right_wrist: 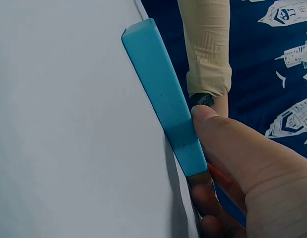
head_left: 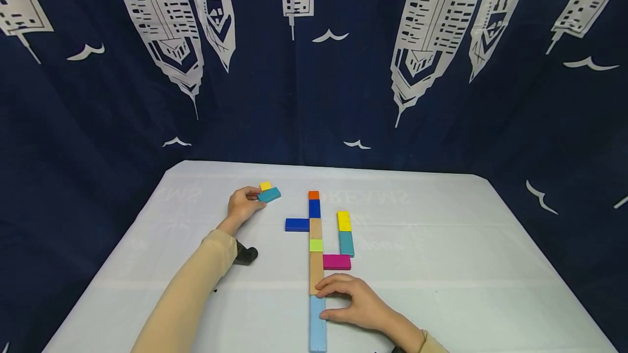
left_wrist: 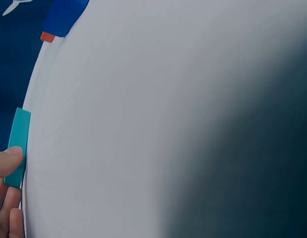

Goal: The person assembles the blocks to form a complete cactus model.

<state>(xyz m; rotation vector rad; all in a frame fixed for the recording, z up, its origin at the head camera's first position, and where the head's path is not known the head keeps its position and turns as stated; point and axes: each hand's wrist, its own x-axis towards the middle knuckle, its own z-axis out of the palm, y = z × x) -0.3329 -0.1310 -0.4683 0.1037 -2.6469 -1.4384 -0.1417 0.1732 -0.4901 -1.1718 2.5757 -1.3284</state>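
My left hand (head_left: 242, 205) pinches a teal block (head_left: 269, 195) between thumb and fingers, at the far left of the table; the left wrist view shows its thumb across that teal block (left_wrist: 18, 144). Right behind it is a small yellow block (head_left: 265, 185); whether they touch, I cannot tell. My right hand (head_left: 360, 304) rests at the near end of a line of blocks. Its thumb touches the side of a light blue block (head_left: 318, 331), also large in the right wrist view (right_wrist: 165, 99). The fingertips lie on the adjoining wooden block (head_left: 316, 271).
Further up the line come a lime block (head_left: 316, 245), another wooden block (head_left: 315, 227), a blue block (head_left: 314, 208) and an orange block (head_left: 313, 195). A blue block (head_left: 296, 225) juts left, a magenta block (head_left: 337, 262) right. Yellow (head_left: 344, 221) and teal (head_left: 346, 243) blocks stand right of the line.
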